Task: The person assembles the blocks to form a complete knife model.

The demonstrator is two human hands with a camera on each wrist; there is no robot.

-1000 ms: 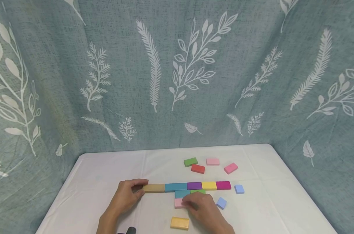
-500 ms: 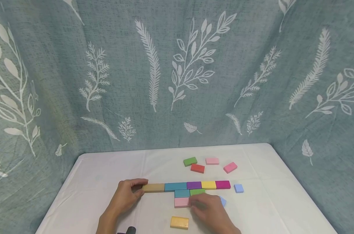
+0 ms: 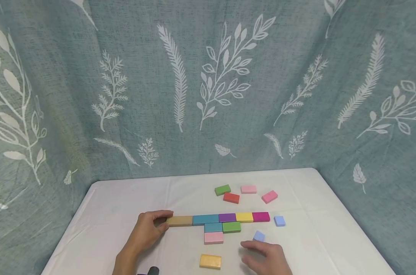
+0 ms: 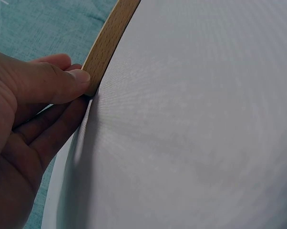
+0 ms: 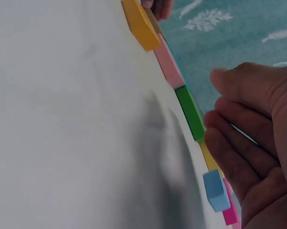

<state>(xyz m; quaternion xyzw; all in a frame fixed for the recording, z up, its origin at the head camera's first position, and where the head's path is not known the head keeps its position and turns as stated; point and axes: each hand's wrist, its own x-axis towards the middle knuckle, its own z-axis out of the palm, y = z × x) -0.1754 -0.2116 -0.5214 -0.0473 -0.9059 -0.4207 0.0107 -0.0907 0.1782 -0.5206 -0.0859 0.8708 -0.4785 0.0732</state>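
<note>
My left hand (image 3: 147, 232) pinches the left end of a tan wooden block (image 3: 179, 221), thumb in front and fingers behind, as the left wrist view also shows. To the right, end to end with it, lie a long blue block (image 3: 206, 219), a purple block (image 3: 227, 217), a yellow block (image 3: 244, 217) and a magenta block (image 3: 261, 217). Under this row sit a short blue block (image 3: 213, 227) and a green block (image 3: 231, 227), with a pink block (image 3: 213, 238) below the blue one. My right hand (image 3: 268, 258) holds nothing, its fingers apart, near a light blue block (image 3: 259, 236).
An orange-yellow block (image 3: 210, 261) lies nearer me. Another light blue block (image 3: 279, 220) is right of the row. Behind it are loose blocks: green (image 3: 223, 190), red (image 3: 231, 198), light pink (image 3: 248, 189) and darker pink (image 3: 270, 196). A dark object (image 3: 153, 270) shows at the bottom edge.
My right hand has left the pink block and moved right and towards me, uncovering the pink and green blocks. My left hand stays on the tan block.
</note>
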